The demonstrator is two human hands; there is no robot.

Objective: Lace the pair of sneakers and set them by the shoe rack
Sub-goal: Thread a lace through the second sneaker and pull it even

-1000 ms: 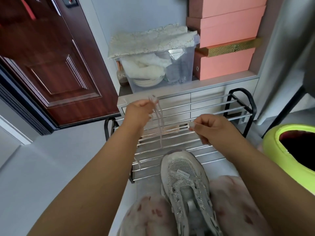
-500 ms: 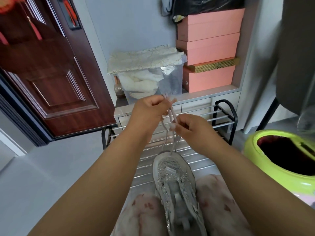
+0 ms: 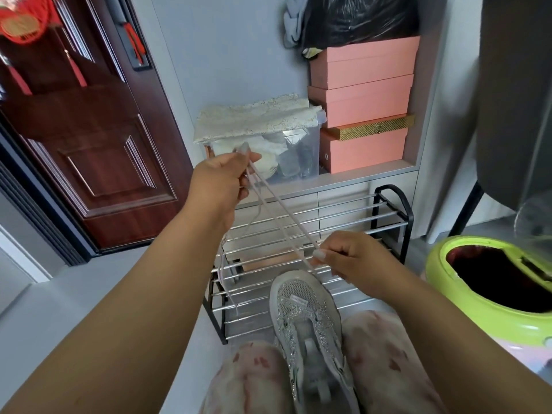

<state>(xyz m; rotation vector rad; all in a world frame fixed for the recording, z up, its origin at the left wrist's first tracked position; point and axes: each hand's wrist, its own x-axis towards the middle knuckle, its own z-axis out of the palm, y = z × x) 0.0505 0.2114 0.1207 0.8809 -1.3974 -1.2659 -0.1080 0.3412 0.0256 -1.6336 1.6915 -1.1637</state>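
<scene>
A grey mesh sneaker (image 3: 307, 318) with sparkly trim rests between my knees, toe pointing at the shoe rack (image 3: 301, 234). A pale pink shoelace (image 3: 280, 213) runs taut between my hands. My left hand (image 3: 222, 182) is raised above the rack and pinches the lace's upper part, with a loose end hanging down past my wrist. My right hand (image 3: 349, 259) is lower, just above the sneaker's toe, pinching the lace between thumb and fingers. Only one sneaker is in view.
Behind the metal rack stand a clear plastic bin (image 3: 268, 144) under a cloth and stacked pink boxes (image 3: 364, 103). A brown door (image 3: 83, 138) is at left. A lime-green round tub (image 3: 490, 282) sits at right. Grey floor (image 3: 74, 294) lies left of the rack.
My hands were close together on the lace half a second ago; now my right hand has slid down toward the sneaker's toe and the left stays raised, stretching the lace taut.
</scene>
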